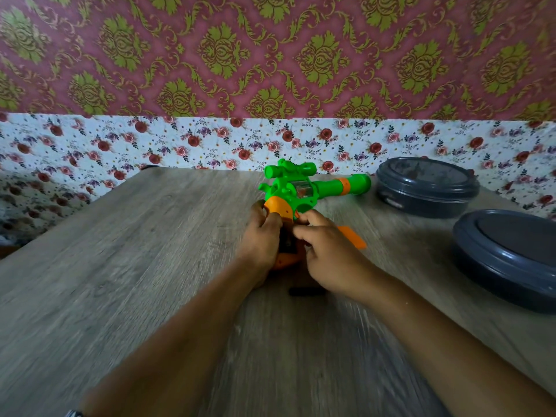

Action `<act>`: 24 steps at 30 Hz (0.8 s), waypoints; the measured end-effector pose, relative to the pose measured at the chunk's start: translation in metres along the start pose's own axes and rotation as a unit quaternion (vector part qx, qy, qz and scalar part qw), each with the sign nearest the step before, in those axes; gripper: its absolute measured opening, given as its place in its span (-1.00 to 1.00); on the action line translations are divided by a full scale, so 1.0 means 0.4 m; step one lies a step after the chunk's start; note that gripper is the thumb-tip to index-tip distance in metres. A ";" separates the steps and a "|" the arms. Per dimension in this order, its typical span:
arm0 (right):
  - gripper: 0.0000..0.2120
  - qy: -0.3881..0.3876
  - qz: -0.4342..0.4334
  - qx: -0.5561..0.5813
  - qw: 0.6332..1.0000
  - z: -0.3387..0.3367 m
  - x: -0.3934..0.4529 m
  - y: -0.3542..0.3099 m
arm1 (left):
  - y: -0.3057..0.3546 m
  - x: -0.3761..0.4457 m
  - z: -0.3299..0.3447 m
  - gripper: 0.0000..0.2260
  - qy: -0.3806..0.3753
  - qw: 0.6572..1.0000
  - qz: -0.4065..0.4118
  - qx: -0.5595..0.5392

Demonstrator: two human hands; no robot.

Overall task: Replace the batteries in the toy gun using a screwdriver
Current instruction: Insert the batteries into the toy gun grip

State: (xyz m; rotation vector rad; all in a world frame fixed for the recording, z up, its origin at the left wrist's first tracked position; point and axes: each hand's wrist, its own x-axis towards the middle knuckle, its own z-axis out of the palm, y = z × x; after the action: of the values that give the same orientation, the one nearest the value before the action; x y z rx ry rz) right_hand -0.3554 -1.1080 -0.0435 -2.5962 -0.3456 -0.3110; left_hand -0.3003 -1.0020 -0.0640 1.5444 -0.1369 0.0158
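Note:
A green and orange toy gun (304, 188) lies on the wooden table (150, 251), barrel pointing right. My left hand (261, 236) grips its orange handle from the left. My right hand (325, 251) has its fingers curled at the open dark battery compartment (287, 240) in the handle; what they pinch is hidden. An orange flat piece (353, 236), probably the battery cover, lies just right of my right hand. A dark cylinder (307, 291), maybe a battery or screwdriver handle, lies on the table below my hands. The picture is blurred.
Two dark grey round lidded containers stand at the right: one at the back (427, 188) and one nearer (511, 260). A flowered wall runs behind the table's far edge. Bare wood extends left of the gun and toward me.

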 end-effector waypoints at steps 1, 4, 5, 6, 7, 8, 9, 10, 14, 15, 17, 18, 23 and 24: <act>-0.69 0.001 -0.001 0.009 1.000 -0.001 0.002 0.005 | -0.001 0.000 0.001 -0.90 0.000 1.000 0.005 0.005; -0.56 0.003 0.002 0.018 1.000 -0.007 0.002 0.016 | -0.005 0.001 0.002 -0.83 -0.008 1.000 0.019 0.006; -0.54 0.004 0.005 0.019 1.000 -0.013 0.001 0.018 | -0.003 0.000 0.002 -0.80 -0.010 1.000 0.017 0.007; -0.53 0.008 0.008 0.024 1.000 -0.020 -0.001 0.020 | -0.002 -0.001 0.003 -0.79 -0.012 1.000 0.013 0.001; -0.55 0.017 0.016 0.036 0.999 -0.032 -0.004 0.023 | 0.000 -0.001 0.003 -0.80 -0.014 1.000 0.003 -0.013; -0.58 0.033 0.027 0.053 0.998 -0.048 -0.007 0.028 | 0.002 -0.001 0.004 -0.81 -0.018 0.999 -0.009 -0.034; -0.64 0.049 0.040 0.074 0.995 -0.066 -0.009 0.032 | 0.005 -0.001 0.004 -0.81 -0.023 0.998 -0.020 -0.052; -0.71 0.063 0.049 0.088 0.993 -0.086 -0.014 0.036 | 0.004 0.002 0.004 -0.81 -0.028 0.998 -0.026 -0.057; -0.89 0.007 0.092 0.071 0.993 -0.151 -0.039 0.054 | -0.006 0.011 0.004 -0.76 -0.035 0.999 -0.017 -0.034; -0.89 -0.036 0.105 0.051 0.993 -0.159 -0.045 0.057 | -0.009 0.013 0.004 -0.76 -0.033 0.999 -0.017 -0.034; -0.78 -0.120 0.125 -0.007 0.985 -0.164 -0.054 0.063 | -0.013 0.017 0.004 -0.75 -0.024 0.999 -0.021 -0.020; -0.71 -0.147 0.132 -0.028 0.980 -0.164 -0.056 0.063 | -0.014 0.019 0.004 -0.74 -0.020 0.999 -0.024 -0.013; -0.47 -0.170 0.135 -0.084 0.972 -0.155 -0.057 0.049 | -0.014 0.021 0.004 -0.73 -0.020 0.999 -0.035 -0.027; -0.43 -0.173 0.134 -0.094 0.971 -0.154 -0.058 0.045 | -0.015 0.022 0.003 -0.73 -0.021 0.999 -0.038 -0.029</act>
State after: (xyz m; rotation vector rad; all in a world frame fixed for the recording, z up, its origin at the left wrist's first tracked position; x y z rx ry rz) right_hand -0.3813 -1.1585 -0.0056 -2.8385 -0.0797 0.2183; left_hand -0.2912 -1.0042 -0.0690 1.4906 -0.1118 -0.0809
